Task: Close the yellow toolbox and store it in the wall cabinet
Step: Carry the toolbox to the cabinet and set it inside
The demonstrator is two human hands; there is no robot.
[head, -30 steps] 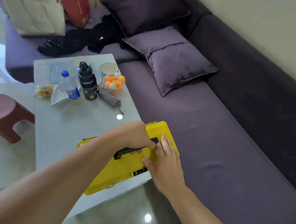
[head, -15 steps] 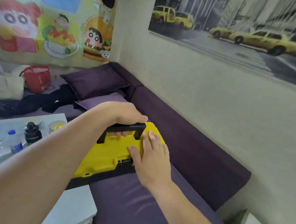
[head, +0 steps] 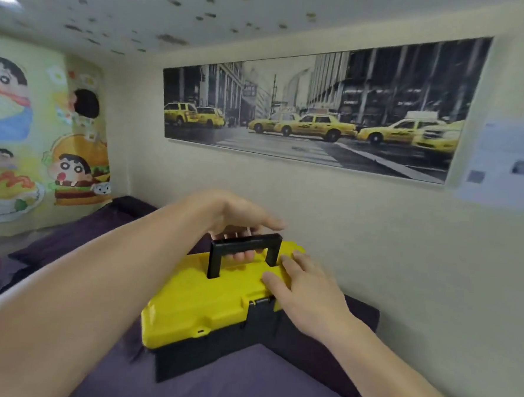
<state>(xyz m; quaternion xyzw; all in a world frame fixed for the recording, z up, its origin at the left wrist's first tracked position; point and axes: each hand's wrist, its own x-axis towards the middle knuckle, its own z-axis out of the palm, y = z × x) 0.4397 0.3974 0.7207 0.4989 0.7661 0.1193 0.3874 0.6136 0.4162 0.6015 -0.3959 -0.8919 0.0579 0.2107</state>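
Note:
The toolbox [head: 205, 302] has a yellow lid and a black base. Its lid is down and it hangs in the air above the purple sofa. My left hand [head: 238, 218] is curled around the raised black handle [head: 245, 243] and carries the box. My right hand [head: 304, 293] lies flat on the right end of the lid, just above the black front latch [head: 262, 304]. No wall cabinet is in view.
The purple sofa [head: 243, 381] fills the lower part of the view, with purple cushions [head: 77, 236] at the left. A long picture of yellow taxis [head: 315, 109] hangs on the cream wall ahead. A cartoon wall hanging [head: 28, 141] covers the left wall.
The toolbox has left the low table and come up over the sofa, held by its handle. My view has swung up from the table to the wall. My right hand stays on the lid.

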